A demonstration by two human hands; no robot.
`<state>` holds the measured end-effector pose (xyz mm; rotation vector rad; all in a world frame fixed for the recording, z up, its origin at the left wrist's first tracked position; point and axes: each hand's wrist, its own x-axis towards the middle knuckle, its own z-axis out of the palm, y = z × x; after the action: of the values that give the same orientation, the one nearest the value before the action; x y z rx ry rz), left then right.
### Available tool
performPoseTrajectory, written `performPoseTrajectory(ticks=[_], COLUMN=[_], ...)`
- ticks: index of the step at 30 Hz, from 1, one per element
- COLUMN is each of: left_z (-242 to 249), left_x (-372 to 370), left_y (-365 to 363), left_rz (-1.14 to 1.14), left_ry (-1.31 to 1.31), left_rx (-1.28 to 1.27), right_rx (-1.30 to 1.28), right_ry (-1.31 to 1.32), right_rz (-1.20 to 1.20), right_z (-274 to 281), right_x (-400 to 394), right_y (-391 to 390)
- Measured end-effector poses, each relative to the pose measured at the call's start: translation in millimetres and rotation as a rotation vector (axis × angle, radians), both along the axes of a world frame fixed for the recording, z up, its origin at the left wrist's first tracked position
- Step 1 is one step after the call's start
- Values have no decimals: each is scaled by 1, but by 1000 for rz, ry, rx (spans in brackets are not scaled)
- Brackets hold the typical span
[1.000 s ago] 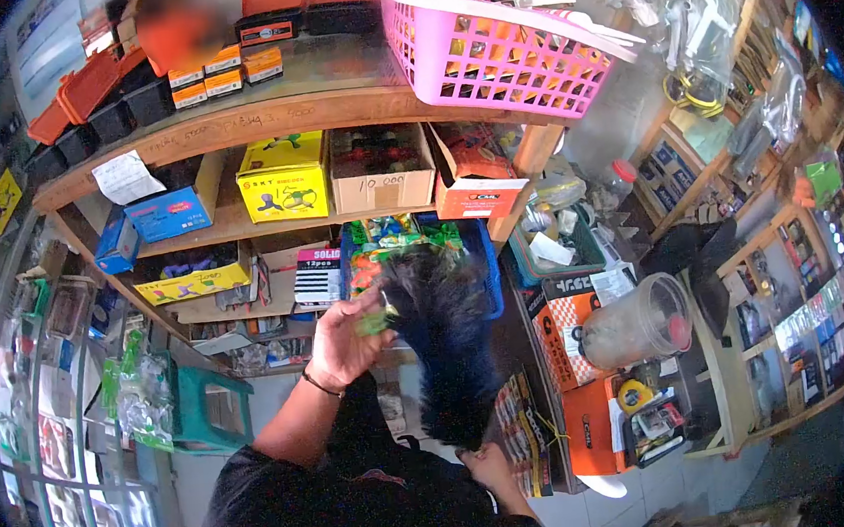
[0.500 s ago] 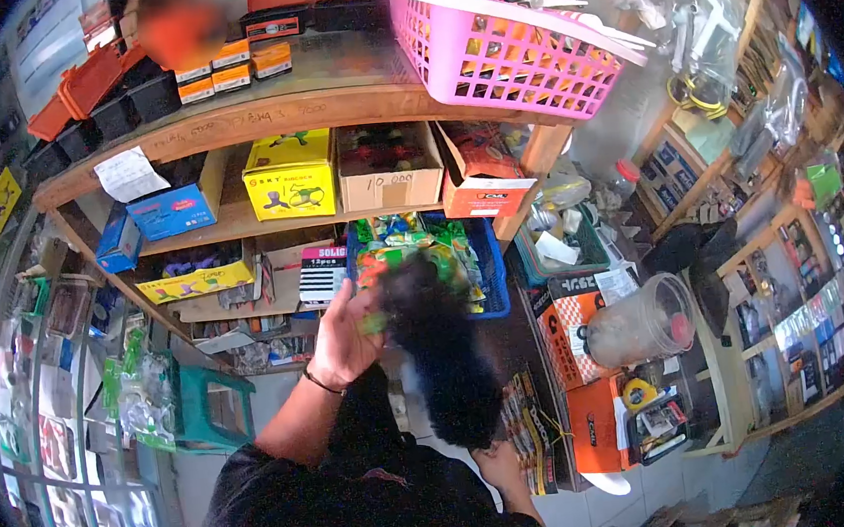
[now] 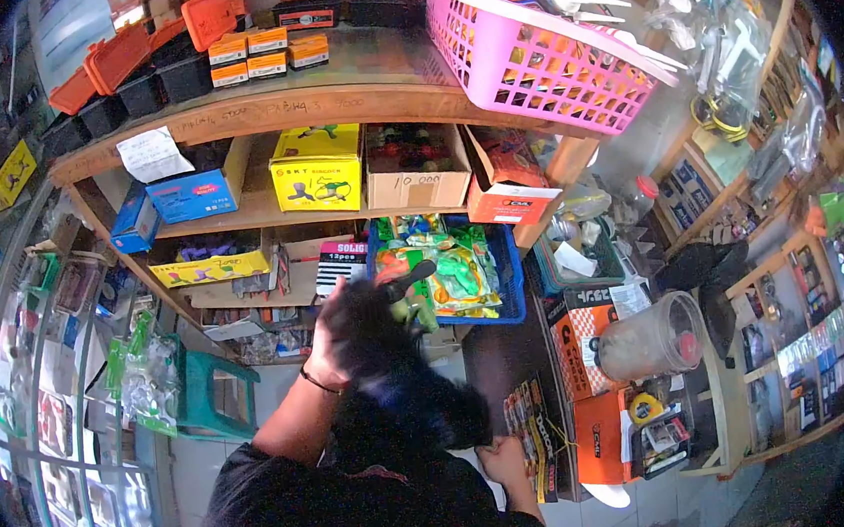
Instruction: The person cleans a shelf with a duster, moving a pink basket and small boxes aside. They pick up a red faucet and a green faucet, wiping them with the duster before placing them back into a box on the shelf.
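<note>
A black fluffy duster (image 3: 391, 367) slants across the middle, its outline blurred. My right hand (image 3: 505, 462) is closed at its lower end, low in the centre. Against the duster's upper left side is my left hand (image 3: 327, 347), with a dark band on the wrist; the duster hides its fingers. A dark, smooth tip (image 3: 411, 278) sticks out at the upper right of the duster, in front of a blue basket (image 3: 515, 290) of green and yellow packets.
Above is a wooden shelf (image 3: 258, 114) with small orange boxes (image 3: 267, 64) and a pink basket (image 3: 550, 67). Below it sit yellow, blue and brown boxes. A green stool (image 3: 214, 392) stands left; a clear plastic tub (image 3: 645, 339) and orange boxes are right.
The duster has swung left and its upper part now covers the fingers of my left hand, which showed spread before. The shelves and goods have shifted slightly right in view.
</note>
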<state>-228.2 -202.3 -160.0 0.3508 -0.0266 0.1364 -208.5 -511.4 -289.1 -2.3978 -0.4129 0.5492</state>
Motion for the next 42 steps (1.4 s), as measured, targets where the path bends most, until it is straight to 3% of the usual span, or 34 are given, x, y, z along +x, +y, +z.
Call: performPoseTrajectory(ticks=[1,2,3,7,8,13,15,17,19,20,23,25,27,29,31,32,33,35,40,41,42], left_z=[4,-2,-6,-5,-10,1,8,-21,-34,-20,-8,-26,-14,-7,-23,-3,-14,-4,-19,-18,-16], left_x=[-1,1,0,0,-1,-3,-6,-4,-4,-6,-8,-7,-8,-8,-6,-12,-12,-12,-13,-13,-11], left_y=[-1,8,3,3,8,-2,-3,12,21,12,6,15,13,9,17,10,14,11,18,20,18], left_rz=[65,-158,-3,32,-159,60,27,-28,-189,15,51,-61,1,70,6,-21,-71,62,15,-51,24], left_ry=[88,-259,-34,179,-68,54,63,48,-206,15,83,-55,-71,46,-49,48,44,107,38,-13,33], left_rx=[54,-23,140,-109,-151,34,-128,-225,-210,-16,-76,-63,-19,22,-45,-111,-209,-35,-82,-157,-98], right_rx=[0,73,146,42,59,65,83,81,80,97,38,-38,42,58,72,23,-26,-8,70,2,-65], right_ry=[1,16,28,-9,42,90,47,65,90,72,42,31,60,65,69,82,96,99,109,121,135], right_rz=[-1,-63,-124,-11,-55,-200,-38,-54,-78,-80,-7,69,-118,-113,-104,-61,-17,-70,-54,-36,-20], right_z=[-3,-5,-6,4,5,-4,6,4,3,4,19,20,10,5,6,9,11,0,4,8,10], right_x=[-3,-7,-9,-11,-11,-20,-19,-15,-18,-19,-17,-16,-19,-21,-21,-20,-20,-23,-21,-18,-16], right_y=[0,1,2,2,3,6,8,8,9,10,14,14,13,13,13,13,14,15,19,20,21])
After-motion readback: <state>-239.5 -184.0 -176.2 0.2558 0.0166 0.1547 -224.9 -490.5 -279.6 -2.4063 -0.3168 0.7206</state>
